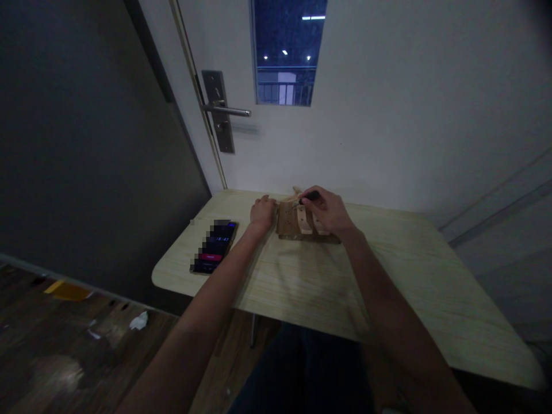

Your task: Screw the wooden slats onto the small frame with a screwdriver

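A brown wooden board [287, 221] lies near the back of the table, with small holes or marks on its surface. Two paler wooden pieces [304, 221] with dark holes sit on it, the right one partly covered by my hand. My right hand [330, 210] is closed round a dark-handled screwdriver [312, 196], its thin end pointing down and left to the board's back part. At the board's left edge, my left hand [263, 211] grips with bent fingers. Behind the board, a pale wooden piece [296, 190] sticks up, partly hidden.
A phone [215, 246] with a lit, partly blurred screen lies on the pale table [276, 287], left of my left forearm. Behind the table stands a white door with a metal handle [228, 110] and a window. Scraps [138, 321] and a yellow object [68, 290] are on the floor.
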The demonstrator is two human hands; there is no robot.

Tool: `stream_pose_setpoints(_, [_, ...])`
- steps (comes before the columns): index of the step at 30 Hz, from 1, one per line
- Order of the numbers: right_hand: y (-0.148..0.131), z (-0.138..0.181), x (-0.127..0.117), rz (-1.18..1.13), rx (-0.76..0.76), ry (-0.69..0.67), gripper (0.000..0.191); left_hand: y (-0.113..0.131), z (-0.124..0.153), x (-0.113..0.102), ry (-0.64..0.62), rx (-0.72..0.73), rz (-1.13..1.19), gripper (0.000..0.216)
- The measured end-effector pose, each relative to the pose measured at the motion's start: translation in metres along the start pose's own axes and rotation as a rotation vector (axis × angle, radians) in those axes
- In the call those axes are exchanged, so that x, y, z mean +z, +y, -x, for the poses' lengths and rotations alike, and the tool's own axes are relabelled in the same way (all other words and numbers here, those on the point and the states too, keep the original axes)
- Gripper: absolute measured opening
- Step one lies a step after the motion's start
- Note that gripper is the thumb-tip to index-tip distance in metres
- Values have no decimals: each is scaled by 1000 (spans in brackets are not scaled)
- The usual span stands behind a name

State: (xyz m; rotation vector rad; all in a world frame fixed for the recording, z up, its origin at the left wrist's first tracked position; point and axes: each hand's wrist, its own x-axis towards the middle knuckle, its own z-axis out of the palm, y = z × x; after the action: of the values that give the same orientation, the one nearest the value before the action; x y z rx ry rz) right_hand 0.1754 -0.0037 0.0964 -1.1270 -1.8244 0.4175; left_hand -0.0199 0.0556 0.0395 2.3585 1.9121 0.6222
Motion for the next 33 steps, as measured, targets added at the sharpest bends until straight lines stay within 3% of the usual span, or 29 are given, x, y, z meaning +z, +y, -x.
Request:
stream_pose_setpoints(6, [1, 2, -5, -45, -5, 39, 20, -8, -9, 7, 107, 44, 48, 27])
stream_pose_setpoints(11, [2, 7, -8, -91, 10, 175, 22, -11, -2, -4, 246, 62, 120, 19])
stream_pose_setpoints(15, [0, 9, -7, -48, -32, 220, 20, -9, 13, -13, 363, 124, 193, 16])
stream_pose_setpoints(23, [-2, 9, -3, 43, -42, 193, 25, 2, 56, -14, 421, 310, 189, 10])
stream_pose_setpoints(26, [-3, 8, -2, 46, -49, 179, 27, 7, 64, -15, 398, 369, 169, 19])
stream_pose_setpoints(33, [-7, 2, -3, 80, -19, 117, 24, 10, 63, -18, 169, 534, 186, 35])
